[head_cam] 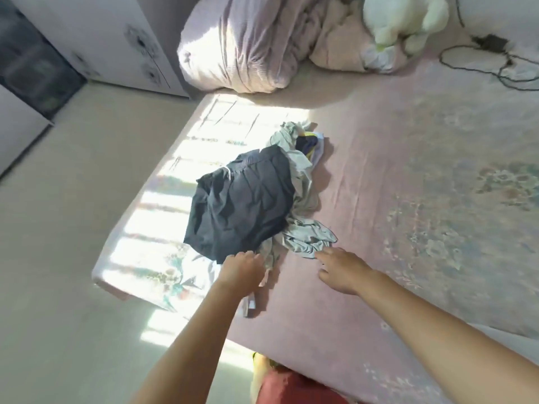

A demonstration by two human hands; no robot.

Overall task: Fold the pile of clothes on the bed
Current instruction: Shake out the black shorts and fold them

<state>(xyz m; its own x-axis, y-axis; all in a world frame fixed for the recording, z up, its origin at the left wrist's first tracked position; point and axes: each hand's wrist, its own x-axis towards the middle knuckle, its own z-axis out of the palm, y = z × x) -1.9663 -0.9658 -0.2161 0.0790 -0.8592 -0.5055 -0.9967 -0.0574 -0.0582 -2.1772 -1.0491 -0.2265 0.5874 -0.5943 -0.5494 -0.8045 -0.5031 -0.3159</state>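
A pile of clothes lies on the pink bed [393, 176]. On top is a dark navy garment [242, 205]; pale grey-green clothes [309, 237] stick out from under it on the right, and a dark and yellow piece [306, 144] shows at the far end. My left hand [242, 272] reaches to the near edge of the navy garment, its fingertips at the cloth. My right hand [341, 269] hovers just short of the grey-green cloth, fingers relaxed and holding nothing.
A bunched lilac duvet [242, 45] and a white plush toy [405, 18] lie at the head of the bed. A black cable with a charger [490, 53] runs along the far right. The bed's left edge drops to a beige floor [73, 228]. A white cabinet [116, 39] stands beyond.
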